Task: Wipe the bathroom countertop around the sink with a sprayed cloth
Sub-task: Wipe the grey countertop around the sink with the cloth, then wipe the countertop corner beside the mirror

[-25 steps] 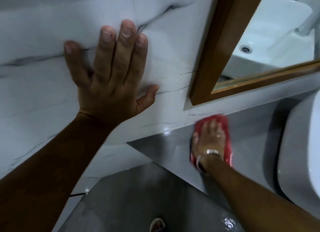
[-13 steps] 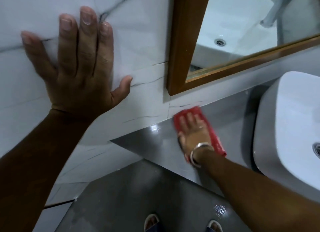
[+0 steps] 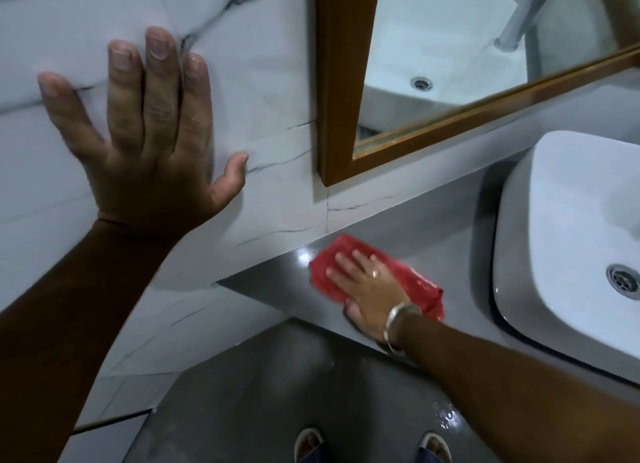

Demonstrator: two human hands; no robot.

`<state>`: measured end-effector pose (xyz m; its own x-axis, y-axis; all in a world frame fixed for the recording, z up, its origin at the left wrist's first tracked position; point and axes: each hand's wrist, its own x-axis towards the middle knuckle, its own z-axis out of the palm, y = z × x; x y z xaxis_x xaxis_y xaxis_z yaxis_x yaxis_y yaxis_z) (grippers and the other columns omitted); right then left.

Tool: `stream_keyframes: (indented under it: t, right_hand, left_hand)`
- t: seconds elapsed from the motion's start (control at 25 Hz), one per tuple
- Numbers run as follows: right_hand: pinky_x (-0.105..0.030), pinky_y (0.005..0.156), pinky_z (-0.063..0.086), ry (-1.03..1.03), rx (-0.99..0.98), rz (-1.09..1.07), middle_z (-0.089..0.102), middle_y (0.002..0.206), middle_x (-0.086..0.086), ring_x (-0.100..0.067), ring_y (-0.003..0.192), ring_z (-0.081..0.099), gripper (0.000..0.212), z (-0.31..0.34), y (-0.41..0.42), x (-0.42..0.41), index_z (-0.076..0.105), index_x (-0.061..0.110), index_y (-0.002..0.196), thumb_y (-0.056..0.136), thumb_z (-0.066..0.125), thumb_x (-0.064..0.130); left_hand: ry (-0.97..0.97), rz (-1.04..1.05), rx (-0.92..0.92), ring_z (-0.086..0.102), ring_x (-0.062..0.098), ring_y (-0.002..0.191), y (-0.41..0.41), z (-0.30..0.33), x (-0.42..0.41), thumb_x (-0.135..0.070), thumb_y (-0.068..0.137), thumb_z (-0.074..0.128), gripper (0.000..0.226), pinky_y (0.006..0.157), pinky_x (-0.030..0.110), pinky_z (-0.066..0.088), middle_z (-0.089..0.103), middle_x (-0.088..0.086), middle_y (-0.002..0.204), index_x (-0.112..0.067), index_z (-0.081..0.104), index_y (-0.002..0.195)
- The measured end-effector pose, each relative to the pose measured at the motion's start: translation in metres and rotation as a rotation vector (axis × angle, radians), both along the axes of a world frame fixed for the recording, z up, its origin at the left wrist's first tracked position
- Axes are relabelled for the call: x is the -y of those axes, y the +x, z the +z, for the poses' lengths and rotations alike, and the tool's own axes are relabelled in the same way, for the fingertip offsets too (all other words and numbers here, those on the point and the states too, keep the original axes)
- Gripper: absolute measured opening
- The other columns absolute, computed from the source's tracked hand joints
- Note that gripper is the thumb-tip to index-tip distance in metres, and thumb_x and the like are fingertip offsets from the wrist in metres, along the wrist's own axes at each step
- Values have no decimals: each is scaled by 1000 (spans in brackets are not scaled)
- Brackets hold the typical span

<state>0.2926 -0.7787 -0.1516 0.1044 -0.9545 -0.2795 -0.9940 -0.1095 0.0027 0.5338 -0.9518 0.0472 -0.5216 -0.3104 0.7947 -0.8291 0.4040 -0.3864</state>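
Pressing flat, your right hand spreads its fingers over the crumpled red cloth on the glossy grey countertop, left of the rounded white sink. Your left hand lies splayed, holding nothing, against the veined marble wall.

A bathroom: a white rectangular ceramic basin with a metal drain sits on a grey glossy tabletop; behind it, a wood-framed mirror hangs on white marble-veined wall tiles.
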Motion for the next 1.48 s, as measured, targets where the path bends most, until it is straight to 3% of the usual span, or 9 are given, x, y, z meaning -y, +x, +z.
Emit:
stream_keyframes:
  t: [0.12,0.24,0.36,0.44,0.64,0.92,1.12,1.32,1.48]
  right_hand:
    - [-56,114,23,46,64,162,38,158,-8,-38,143,36,69,12,-3,-62,42,30,148,80,52,41]
    - [-56,109,36,25,67,-99,47,151,-14,-38,135,47,61,26,-26,-104,47,23,145,88,45,46]
    - [-52,107,42,56,131,-387,47,149,-18,-37,132,51,61,32,-31,-134,45,11,145,96,34,46]
    - [-46,115,34,67,141,-464,36,157,-14,-32,140,41,61,30,-36,-123,30,11,152,100,33,43]
    - [-43,110,35,77,51,-540,43,150,-13,-32,133,44,46,32,-52,-69,42,12,143,101,38,28]
    - [-44,97,44,91,-26,-596,58,133,-10,-32,118,57,43,41,-38,-77,54,16,129,93,61,38]
    - [-34,84,49,206,172,-630,68,118,-11,-33,108,65,34,69,-45,-74,64,17,116,85,74,27]
    - [-36,86,48,115,310,-835,67,113,-9,-31,106,62,30,116,-65,-188,62,20,106,84,74,36]
    - [-38,87,44,-48,190,-1130,70,109,2,-25,106,62,26,143,-72,-334,60,29,109,87,66,42]
  left_hand:
    - [102,59,27,24,46,141,-1,-18,-12,-49,92,55,87,93,87,29,34,28,155,-6,21,159]
    - [412,25,149,9,44,152,-11,-67,-51,-44,96,45,77,112,75,1,12,21,166,-8,22,160]
    - [737,-285,378,49,44,134,-48,-123,-110,-34,88,60,62,110,66,32,51,25,147,-5,53,142]
    - [874,-428,543,62,35,120,-81,-150,-133,-32,78,73,56,104,58,44,67,15,131,-10,66,129]
    - [1213,-312,663,49,26,133,-146,-176,-114,-44,94,54,62,112,43,36,53,5,148,-16,43,149]
    - [1170,-294,720,57,26,120,-135,-182,-109,-63,84,62,71,97,44,41,59,2,134,-23,50,140]
    - [1132,-259,855,64,29,108,-160,-144,-118,-40,90,69,32,94,43,44,69,5,117,-22,60,114]
    - [1236,-589,916,64,25,95,-200,-86,-163,-34,95,62,11,82,39,52,67,1,101,-24,60,99]
    - [1289,-992,962,62,24,94,-261,-48,-266,-29,99,56,6,77,37,46,68,1,104,-25,54,101]
